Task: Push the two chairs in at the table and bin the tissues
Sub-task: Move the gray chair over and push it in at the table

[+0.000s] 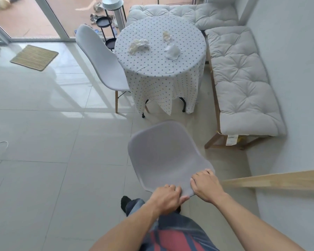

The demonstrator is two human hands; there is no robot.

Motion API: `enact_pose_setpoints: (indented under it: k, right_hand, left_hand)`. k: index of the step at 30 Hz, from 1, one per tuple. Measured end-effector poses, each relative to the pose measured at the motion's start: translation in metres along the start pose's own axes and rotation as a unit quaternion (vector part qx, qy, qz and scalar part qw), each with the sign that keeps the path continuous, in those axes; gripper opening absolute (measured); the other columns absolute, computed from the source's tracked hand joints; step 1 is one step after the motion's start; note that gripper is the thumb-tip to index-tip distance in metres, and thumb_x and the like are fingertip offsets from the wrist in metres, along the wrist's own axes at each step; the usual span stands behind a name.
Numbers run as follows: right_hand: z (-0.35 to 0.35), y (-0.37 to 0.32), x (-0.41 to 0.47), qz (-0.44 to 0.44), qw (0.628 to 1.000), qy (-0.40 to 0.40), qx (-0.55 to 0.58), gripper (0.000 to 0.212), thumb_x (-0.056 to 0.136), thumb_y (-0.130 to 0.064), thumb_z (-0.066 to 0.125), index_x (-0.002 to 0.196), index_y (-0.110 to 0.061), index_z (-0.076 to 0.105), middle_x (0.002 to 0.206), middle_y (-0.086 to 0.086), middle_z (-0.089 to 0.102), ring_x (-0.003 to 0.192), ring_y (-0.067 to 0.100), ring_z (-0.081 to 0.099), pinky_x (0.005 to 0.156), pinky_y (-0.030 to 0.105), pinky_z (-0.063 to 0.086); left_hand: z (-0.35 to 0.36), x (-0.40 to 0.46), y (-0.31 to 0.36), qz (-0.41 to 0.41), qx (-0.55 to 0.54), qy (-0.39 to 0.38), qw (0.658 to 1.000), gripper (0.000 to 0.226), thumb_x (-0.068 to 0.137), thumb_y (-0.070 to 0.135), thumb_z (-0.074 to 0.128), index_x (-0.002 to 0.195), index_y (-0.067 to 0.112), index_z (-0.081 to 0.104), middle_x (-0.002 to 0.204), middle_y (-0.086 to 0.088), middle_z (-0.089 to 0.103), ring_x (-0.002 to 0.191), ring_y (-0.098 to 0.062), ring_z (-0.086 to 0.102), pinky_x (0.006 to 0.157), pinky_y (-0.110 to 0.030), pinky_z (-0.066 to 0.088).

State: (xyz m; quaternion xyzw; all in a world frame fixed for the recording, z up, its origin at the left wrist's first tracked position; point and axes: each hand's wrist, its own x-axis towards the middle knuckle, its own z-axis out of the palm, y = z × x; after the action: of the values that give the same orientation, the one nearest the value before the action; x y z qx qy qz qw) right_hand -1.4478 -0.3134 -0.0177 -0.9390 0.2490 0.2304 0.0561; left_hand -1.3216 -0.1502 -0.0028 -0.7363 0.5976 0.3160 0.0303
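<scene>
Left hand (pixel 166 197): gripping the top edge of the near chair's backrest, fingers curled over the rim and lying close together, thumb pressing along the near face.
Right hand (pixel 206 185): holding the same edge just to the right, fingers hooked over the rim and slightly spread.
Near chair (pixel 166 153): a grey shell chair standing on the pale floor tiles, seat facing the table but sitting well apart from it.
Round table (pixel 159 69): standing further off under a dotted white tablecloth that is hanging down past its black legs.
Far chair (pixel 101 60): a white shell chair with wooden legs, standing at the table's left side, seat edge just beside the cloth.
Tissues: three lying on the tabletop, a crumpled tissue (pixel 138 45) at left, a small wad (pixel 167 35) at the far side, a flatter tissue (pixel 172 51) at right.
Cushioned bench (pixel 243 84): running along the right wall, just beside the table.
</scene>
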Motion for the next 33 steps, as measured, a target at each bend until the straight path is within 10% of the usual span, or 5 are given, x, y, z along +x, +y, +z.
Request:
enact_pose_setpoints:
  k: [33]
  right_hand:
    - [-0.074,0.03,0.109,-0.073,0.993,0.058,0.077,0.062,0.1,-0.067,0.03,0.122,-0.017,0.06,0.125,0.002,0.064,0.122,0.025,0.053,0.111,0.038,0.036]
  left_hand:
    - [-0.115,0.101,-0.105,0.083,0.171,0.071,0.979,0.051,0.111,0.047,0.024,0.112,0.008,0.057,0.107,-0.016,0.067,0.094,-0.038,0.064,0.062,-0.042,0.043]
